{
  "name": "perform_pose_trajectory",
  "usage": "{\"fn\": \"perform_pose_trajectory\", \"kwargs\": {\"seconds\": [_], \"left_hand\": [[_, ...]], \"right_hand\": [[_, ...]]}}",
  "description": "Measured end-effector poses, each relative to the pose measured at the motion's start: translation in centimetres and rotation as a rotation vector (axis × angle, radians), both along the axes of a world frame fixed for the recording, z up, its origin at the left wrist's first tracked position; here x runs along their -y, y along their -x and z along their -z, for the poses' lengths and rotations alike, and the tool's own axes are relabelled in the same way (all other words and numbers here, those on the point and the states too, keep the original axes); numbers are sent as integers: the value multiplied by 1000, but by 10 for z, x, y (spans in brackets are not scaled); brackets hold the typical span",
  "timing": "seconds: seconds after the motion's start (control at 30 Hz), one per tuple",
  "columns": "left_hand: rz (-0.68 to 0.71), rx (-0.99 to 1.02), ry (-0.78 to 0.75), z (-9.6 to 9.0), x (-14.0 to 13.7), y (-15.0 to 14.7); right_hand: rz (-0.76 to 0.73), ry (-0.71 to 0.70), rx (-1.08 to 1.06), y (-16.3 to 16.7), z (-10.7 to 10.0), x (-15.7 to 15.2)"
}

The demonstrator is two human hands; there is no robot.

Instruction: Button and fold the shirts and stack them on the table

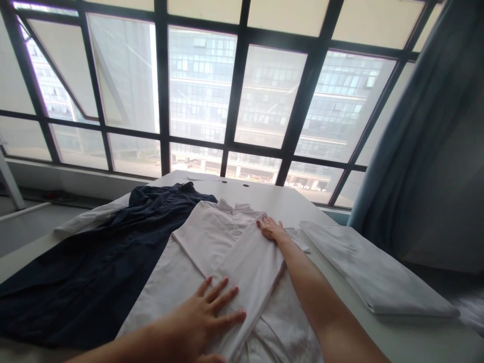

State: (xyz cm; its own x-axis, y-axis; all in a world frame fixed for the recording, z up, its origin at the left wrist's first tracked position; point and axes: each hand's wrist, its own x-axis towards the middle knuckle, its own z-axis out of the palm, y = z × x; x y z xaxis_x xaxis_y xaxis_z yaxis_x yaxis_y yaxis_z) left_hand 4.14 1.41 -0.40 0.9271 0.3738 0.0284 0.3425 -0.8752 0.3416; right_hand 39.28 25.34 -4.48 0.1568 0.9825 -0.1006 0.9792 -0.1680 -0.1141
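Observation:
A white button-up shirt [200, 232] lies spread on the table in front of me, its collar toward the window. Its sleeves are folded in across the front. My left hand [204, 317] rests on the lower part of a folded sleeve, fingers spread and flat. Farther up, my right hand [269, 228] lies on the shirt's right shoulder edge, its fingers stretched over the cloth. Under my palms the fabric shows soft creases, and a few buttons show near the bottom edge of the view.
To the left a dark navy garment [94, 262] lies over a white one [91, 217]. A folded white garment [378, 269] sits at the right of the white table [280, 199]. Large windows [200, 85] stand behind, with a blue-grey curtain [419, 126] at the right.

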Motion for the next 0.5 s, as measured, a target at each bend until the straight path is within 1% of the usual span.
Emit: {"fn": "perform_pose_trajectory", "kwargs": {"seconds": [0.1, 0.23, 0.3, 0.37, 0.43, 0.5], "left_hand": [[-12, -20, 11, -3, 1, -3], [-13, -19, 19, -2, 0, -7], [-7, -3, 21, 0, 0, -7], [-6, 6, 21, 0, 1, -7], [-6, 8, 23, 0, 2, -7], [-7, 6, 30, 0, 2, -7]], "right_hand": [[64, 1, 12, -10, 0, -12], [93, -64, 95, -6, -1, -11], [44, -121, 122, 2, -1, -6], [-40, -132, 109, 10, -1, 0], [-94, -86, 72, 13, 0, 2], [-92, -35, 47, 12, 1, -1]]}}
